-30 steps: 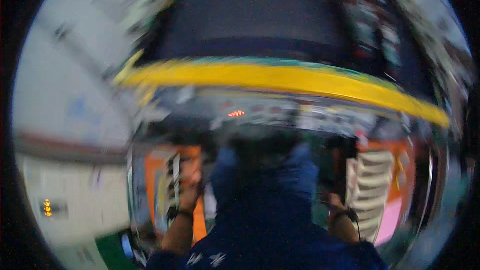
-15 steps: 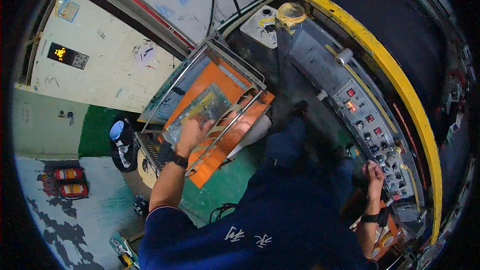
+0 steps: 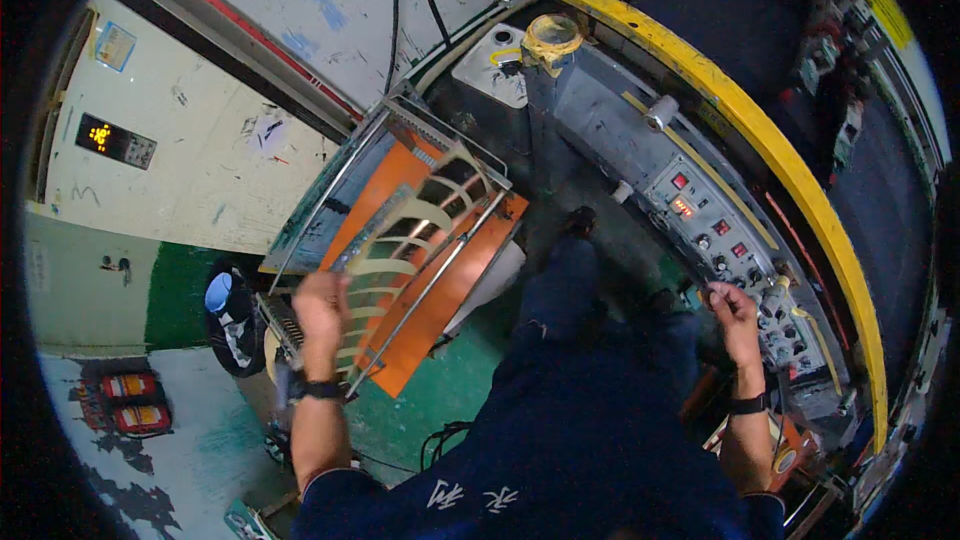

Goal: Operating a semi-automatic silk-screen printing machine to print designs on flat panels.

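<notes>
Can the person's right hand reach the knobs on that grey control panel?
Probably yes: the right hand is right beside the knobs on the control panel, and nothing visible blocks the way. I can't tell whether its fingers hold anything.

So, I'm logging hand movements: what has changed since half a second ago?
The left hand has moved left to the edge of the pale, curved-slatted sheet over the flat orange board; its grip is unclear. More of that sheet shows. The right hand stays beside the grey, knobbed control panel.
</notes>
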Demonstrator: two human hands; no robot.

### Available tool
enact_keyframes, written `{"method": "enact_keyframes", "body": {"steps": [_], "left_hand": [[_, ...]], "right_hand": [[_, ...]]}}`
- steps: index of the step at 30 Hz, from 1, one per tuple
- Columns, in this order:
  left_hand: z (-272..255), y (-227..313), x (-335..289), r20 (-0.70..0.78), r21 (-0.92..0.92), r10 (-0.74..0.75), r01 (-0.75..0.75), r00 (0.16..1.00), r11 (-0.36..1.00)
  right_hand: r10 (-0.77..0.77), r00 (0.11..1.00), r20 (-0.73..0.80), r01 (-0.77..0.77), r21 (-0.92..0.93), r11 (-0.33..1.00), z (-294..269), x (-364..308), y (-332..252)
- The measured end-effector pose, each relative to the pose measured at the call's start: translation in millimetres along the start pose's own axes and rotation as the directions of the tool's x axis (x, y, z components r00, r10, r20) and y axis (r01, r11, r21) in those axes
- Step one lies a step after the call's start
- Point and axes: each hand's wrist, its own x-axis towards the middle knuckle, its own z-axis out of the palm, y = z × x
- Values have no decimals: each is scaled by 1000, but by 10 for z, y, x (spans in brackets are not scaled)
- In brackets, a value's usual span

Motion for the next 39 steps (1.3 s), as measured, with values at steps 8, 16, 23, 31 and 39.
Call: {"method": "enact_keyframes", "body": {"steps": [8, 16, 23, 31, 39], "left_hand": [[-1213, 618, 1147, 164, -439, 168, -80, 972, 895], [-457, 1488, 2032, 231, -746, 503, -180, 833, 641], [135, 1726, 2459, 168, -930, 298, 52, 939, 363], [1417, 1320, 1964, 712, -668, 197, 737, 674, -106], [900, 2299, 2024, 424, -719, 597, 653, 681, -235]], "right_hand": [[-558, 828, 53, 559, -147, 816, 522, 312, -1339], [-353, 934, -48, 355, 53, 933, 26, -341, -1311], [-246, 850, -465, 355, 162, 921, -366, -1068, -843], [67, 610, -789, 305, 313, 899, -679, -1875, -506], [150, 294, -944, 242, 226, 944, -745, -2597, 366]]}}
